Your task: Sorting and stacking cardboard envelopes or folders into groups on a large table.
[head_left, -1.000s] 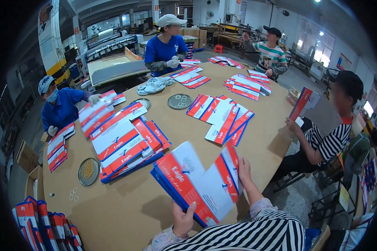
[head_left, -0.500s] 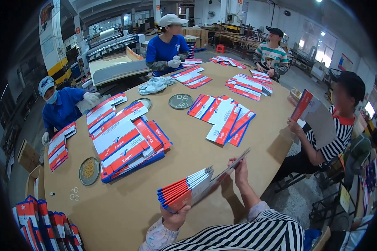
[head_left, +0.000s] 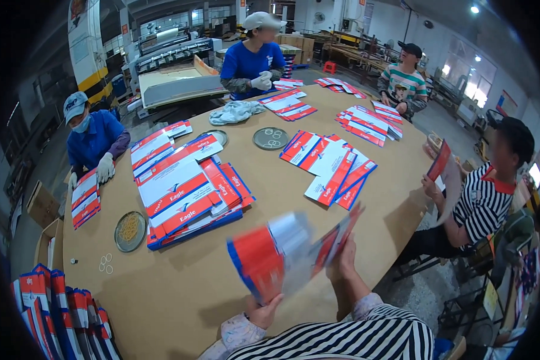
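A: Where is the stack?
B: Blurred red, white and blue flat cartons [head_left: 288, 252] above the table's [head_left: 180, 300] near edge; left hand [head_left: 263, 312] and right hand [head_left: 342, 264] both grip it.
A: Progress?
B: Seemingly midway; big sorted pile [head_left: 186, 198] lies beyond; more bundles wait [head_left: 60, 312] lower left.

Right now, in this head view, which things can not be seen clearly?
- Stack of flat cartons between the left hand and right hand: motion blur smears its print and edges, so the count is unclear.
- Left hand: the stack covers its fingers.
- Round tray: contents too small to tell.
- Standing cartons: cut off by the lower left rim.
- Small rings on the table: too small to identify.
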A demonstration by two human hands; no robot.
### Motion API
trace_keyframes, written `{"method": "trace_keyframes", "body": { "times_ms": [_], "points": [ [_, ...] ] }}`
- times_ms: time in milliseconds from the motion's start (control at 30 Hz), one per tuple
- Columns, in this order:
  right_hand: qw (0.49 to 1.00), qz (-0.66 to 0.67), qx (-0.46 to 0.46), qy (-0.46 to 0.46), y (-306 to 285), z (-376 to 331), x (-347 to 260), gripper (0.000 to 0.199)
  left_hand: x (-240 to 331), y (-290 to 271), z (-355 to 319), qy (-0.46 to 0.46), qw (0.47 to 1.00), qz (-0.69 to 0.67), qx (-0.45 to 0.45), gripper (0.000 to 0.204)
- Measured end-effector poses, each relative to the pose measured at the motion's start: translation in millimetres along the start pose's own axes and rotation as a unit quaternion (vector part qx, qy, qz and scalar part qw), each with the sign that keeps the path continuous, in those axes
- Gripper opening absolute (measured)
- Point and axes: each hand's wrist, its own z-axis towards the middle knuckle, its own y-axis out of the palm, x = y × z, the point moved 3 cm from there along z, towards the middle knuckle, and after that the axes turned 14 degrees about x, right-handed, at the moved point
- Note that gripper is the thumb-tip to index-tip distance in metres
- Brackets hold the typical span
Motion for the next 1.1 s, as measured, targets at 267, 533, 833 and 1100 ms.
{"method": "trace_keyframes", "body": {
  "times_ms": [267, 533, 833, 1100],
  "points": [
    [0.896, -0.379, 0.057, -0.224, -30, 46, -57, 0.05, 5, 57, -19, -0.106, 0.993, -0.045, -0.001, 0.034],
    [0.639, -0.711, 0.036, -0.292, -30, 60, -50, 0.046, -26, 60, -24, -0.417, 0.889, -0.04, -0.187, 0.064],
    [0.698, -0.67, 0.066, -0.244, -42, 63, -42, 0.045, -20, 39, -13, -0.412, 0.878, 0.103, -0.221, 0.054],
    [0.675, -0.672, 0.044, -0.301, -49, 67, -52, 0.047, 106, -10, 50, -0.073, 0.977, -0.109, -0.169, 0.053]
  ]
}}
